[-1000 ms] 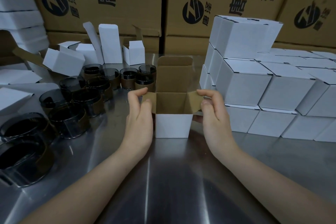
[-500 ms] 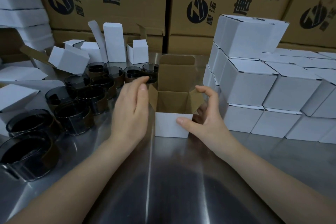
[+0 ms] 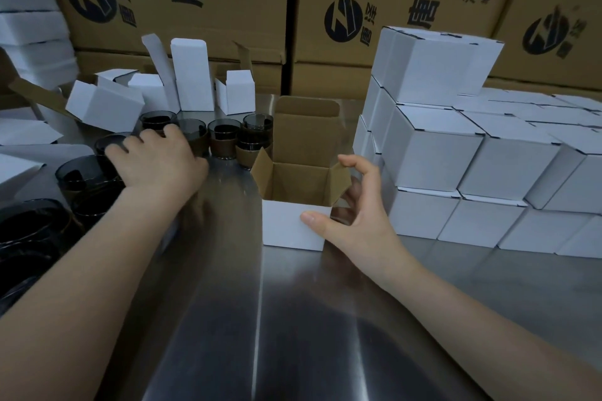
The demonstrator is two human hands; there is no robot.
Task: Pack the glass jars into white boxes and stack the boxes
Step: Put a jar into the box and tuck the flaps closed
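Pinching the open white box (image 3: pixel 293 228) at its right corner, your right hand (image 3: pixel 358 218) is steadying it, flaps up for 1 jar; your left hand (image 3: pixel 159 163) is lying over the glass jars (image 3: pixel 221 140) just left (grip unclear).

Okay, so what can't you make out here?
All in the head view:
Whether the left hand grips a jar: its back covers the glass jars beneath.
Floor of the open box: hidden by its front wall.
Lower fingers of the right hand: behind the box's corner.
The nearest jars: dark, cut off by the left edge.
What the stacked boxes hold: all closed.
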